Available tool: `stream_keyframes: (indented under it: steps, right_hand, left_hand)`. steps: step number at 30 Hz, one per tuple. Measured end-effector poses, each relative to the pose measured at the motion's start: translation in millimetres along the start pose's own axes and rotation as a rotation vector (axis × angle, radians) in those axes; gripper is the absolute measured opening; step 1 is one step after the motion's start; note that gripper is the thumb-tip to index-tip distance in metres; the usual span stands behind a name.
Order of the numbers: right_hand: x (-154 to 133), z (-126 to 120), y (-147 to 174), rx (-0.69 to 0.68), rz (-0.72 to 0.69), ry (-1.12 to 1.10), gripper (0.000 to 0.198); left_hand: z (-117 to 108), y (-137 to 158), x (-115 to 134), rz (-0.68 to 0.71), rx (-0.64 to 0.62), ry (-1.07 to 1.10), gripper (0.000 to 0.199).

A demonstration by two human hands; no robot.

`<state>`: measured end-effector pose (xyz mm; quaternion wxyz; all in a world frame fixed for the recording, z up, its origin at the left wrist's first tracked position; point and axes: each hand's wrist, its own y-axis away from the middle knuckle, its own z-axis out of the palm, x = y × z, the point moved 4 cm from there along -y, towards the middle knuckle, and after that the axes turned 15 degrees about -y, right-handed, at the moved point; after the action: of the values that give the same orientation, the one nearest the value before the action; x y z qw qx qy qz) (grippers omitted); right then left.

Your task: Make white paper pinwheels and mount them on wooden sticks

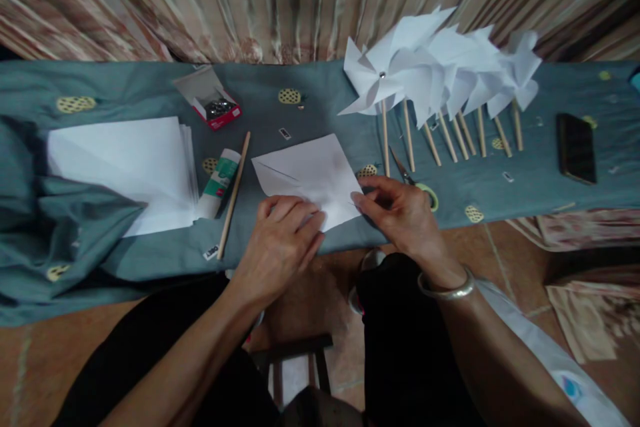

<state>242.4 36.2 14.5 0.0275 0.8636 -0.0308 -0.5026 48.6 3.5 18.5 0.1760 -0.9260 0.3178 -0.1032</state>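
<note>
A square sheet of white paper (pixel 320 167) lies before me near the table's front edge, with a cut or crease line running in from its left corner. My left hand (pixel 285 240) has its fingers bent over the paper's lower left edge; the thumb is mostly hidden. At the right corner, my right hand (pixel 400 210) pinches the same sheet between thumb and fingers. Scissors (pixel 425 193) with a green handle lie just behind my right hand, partly covered. Left of the paper are a wooden stick (pixel 234 197) and a glue stick (pixel 220 183).
Several finished paper pinwheels (pixel 383 75) on wooden sticks lie in a row at the back right. A stack of white paper (pixel 125 167) sits left, partly under bunched cloth (pixel 60 213). Behind the glue is an open box of metal pins (pixel 217 110). A phone (pixel 576 148) lies far right.
</note>
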Motion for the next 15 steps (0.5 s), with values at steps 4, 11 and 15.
stream_keyframes:
  steps: [4,11,15]
  right_hand:
    - [2,1,3,-0.019,0.03,-0.041,0.027]
    - [-2,1,6,-0.058,0.084,-0.001,0.039]
    - [-8,-3,3,0.026,-0.013,0.083,0.036]
  left_hand:
    - [-3,0,-1,0.007,-0.001,-0.024,0.016]
    - [-3,-1,1,0.027,-0.044,-0.025,0.017]
    - [-2,-2,3,0.038,-0.031,-0.034,0.015]
